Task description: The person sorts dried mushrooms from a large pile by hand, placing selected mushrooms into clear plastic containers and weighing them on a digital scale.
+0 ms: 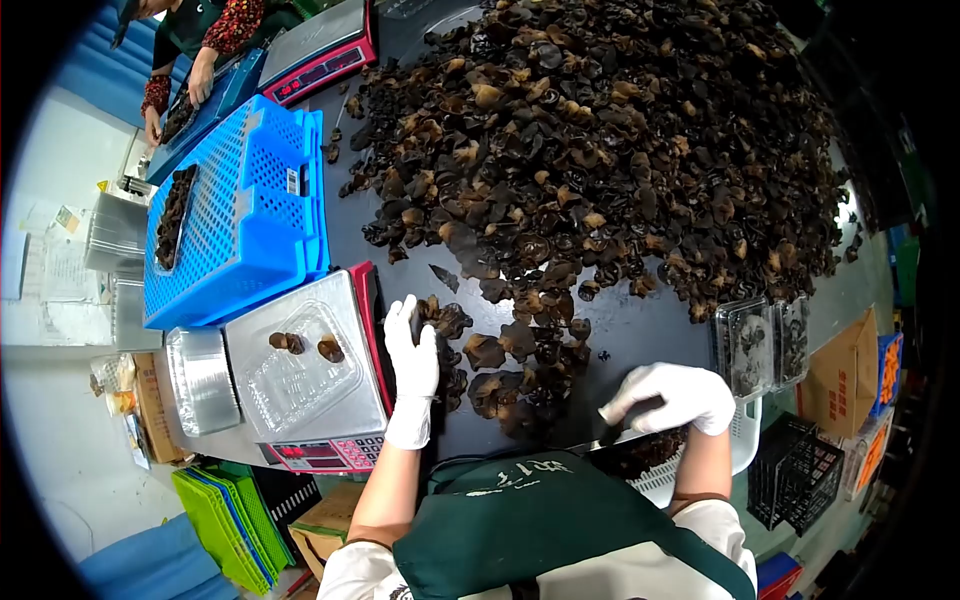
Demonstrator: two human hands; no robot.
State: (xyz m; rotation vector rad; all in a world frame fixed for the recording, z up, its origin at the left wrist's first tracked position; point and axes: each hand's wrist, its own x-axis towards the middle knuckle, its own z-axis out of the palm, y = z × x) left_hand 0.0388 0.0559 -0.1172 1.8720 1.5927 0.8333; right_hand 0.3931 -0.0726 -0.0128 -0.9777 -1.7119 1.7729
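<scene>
My left hand [412, 365], in a white glove, has its fingers stretched out beside the scale, at the left edge of a small group of dark wood ear mushrooms [520, 375]. My right hand [675, 398], also gloved, is bent over the table's near edge above a white basket [745, 440] with dark pieces in it. Its fingers are curved and apart, and I see nothing held between them. A clear plastic tray [300, 375] with a few mushroom pieces [330, 347] lies on the red-edged scale [372, 300] left of my left hand.
A large heap of wood ears [600, 150] covers the far table. Blue crates [270, 220] stand at left, bearing a filled tray [176, 215]. Stacked empty trays [202, 380] sit beside the scale, clear boxes [745, 350] at right. A co-worker's hands [200, 80] work at the upper left.
</scene>
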